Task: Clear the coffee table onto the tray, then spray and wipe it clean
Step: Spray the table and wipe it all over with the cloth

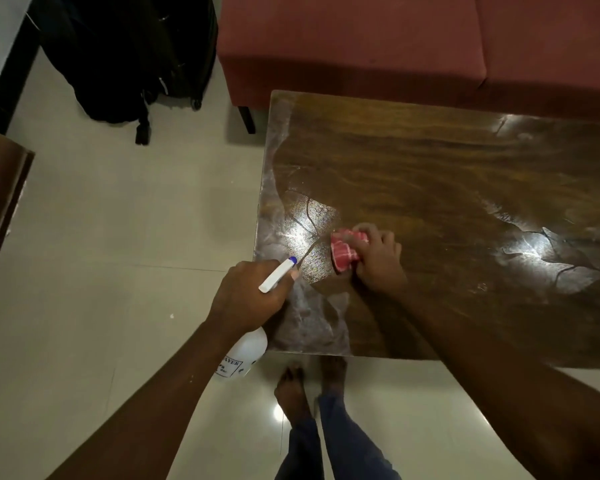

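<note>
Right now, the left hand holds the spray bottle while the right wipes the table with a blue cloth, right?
No: the head view shows the cloth is red checked, not blue. The left hand does hold the spray bottle, and the right hand wipes the table.

Bench (447, 174): dark brown woodgrain. Cloth (345, 251): red-and-white check. Bottle (245, 355): white, blue nozzle tip, dark lettering. Sofa (361, 46): dull red. Floor (118, 220): pale cream tiles. Bag (129, 53): black.

From my remote view I see bare forearms (153, 393) running to the left hand (250, 292) and right hand (378, 261), both uncovered. At six o'clock, blue denim trouser legs (350, 445) end at the ankles above two bare feet (291, 389).
</note>
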